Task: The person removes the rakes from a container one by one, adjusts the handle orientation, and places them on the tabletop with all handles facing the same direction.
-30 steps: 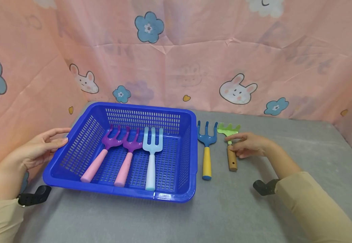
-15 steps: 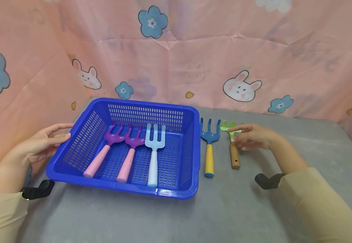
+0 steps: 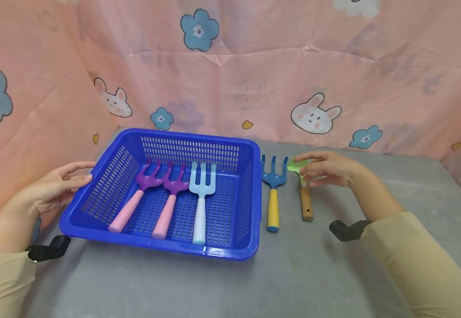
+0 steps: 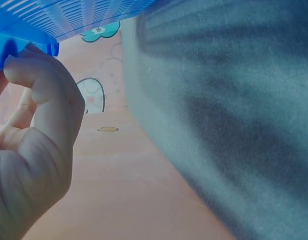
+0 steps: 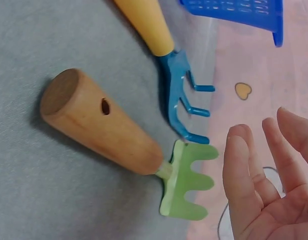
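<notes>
My left hand (image 3: 51,190) grips the left rim of a blue plastic basket (image 3: 256,190), thumb on top; in the left wrist view the basket's slotted side (image 4: 88,17) stands above the table. Inside lie two purple hand forks with pink handles, the left one (image 3: 126,212) beside the other (image 3: 164,216), and a light-blue hand fork (image 3: 200,190). My right hand (image 3: 327,170), fingers extended and apart, hovers over a small green hand rake with a wooden handle (image 3: 306,203), partly covering its head. The right wrist view shows nothing between the fingers and the rake (image 5: 189,180) apart from them.
Between basket and rake, a blue hand fork with a yellow handle (image 3: 273,210) lies on the grey table (image 3: 286,274). A pink printed cloth (image 3: 246,79) stands behind and at the sides. Black straps (image 3: 347,230) sit on both wrists.
My right hand has drawn back from the rake's neck and risen toward its head. The rake stays lying on the table. My left hand keeps its grip on the basket; the view has shifted slightly.
</notes>
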{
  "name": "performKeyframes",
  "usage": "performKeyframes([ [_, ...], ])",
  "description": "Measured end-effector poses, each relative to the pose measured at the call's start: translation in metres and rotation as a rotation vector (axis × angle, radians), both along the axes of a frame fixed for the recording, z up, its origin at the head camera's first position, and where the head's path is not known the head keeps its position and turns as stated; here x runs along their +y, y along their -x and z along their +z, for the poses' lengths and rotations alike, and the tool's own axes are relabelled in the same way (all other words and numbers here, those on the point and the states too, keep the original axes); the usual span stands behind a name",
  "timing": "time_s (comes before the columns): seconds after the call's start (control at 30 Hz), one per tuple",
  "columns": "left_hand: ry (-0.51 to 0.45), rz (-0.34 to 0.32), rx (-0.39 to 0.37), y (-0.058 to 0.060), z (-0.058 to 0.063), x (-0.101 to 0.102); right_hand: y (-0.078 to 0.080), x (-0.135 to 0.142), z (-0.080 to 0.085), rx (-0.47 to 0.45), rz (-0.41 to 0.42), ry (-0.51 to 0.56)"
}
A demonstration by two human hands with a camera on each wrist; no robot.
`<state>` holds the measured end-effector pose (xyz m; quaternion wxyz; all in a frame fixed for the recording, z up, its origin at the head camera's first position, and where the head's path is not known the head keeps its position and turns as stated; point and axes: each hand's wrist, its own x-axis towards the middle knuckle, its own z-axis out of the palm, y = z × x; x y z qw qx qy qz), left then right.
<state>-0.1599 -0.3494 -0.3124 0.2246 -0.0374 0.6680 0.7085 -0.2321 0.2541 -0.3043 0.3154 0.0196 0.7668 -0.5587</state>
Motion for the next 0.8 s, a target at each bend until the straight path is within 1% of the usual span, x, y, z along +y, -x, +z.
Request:
performKeyframes([
  [0.23, 0.017, 0.004, 0.001, 0.0, 0.0, 0.001, 0.0, -0.005, 0.009, 0.044, 0.009, -0.001],
  [0.5, 0.023, 0.006, -0.001, 0.0, 0.001, 0.001, 0.0, -0.014, 0.019, 0.057, -0.023, 0.041],
  [0.63, 0.024, 0.003, 0.002, 0.0, 0.001, 0.001, 0.0, -0.02, 0.024, 0.063, -0.014, 0.061],
  [0.8, 0.018, -0.003, 0.005, -0.001, 0.0, 0.001, -0.001, -0.028, 0.03, 0.084, 0.001, 0.055],
])
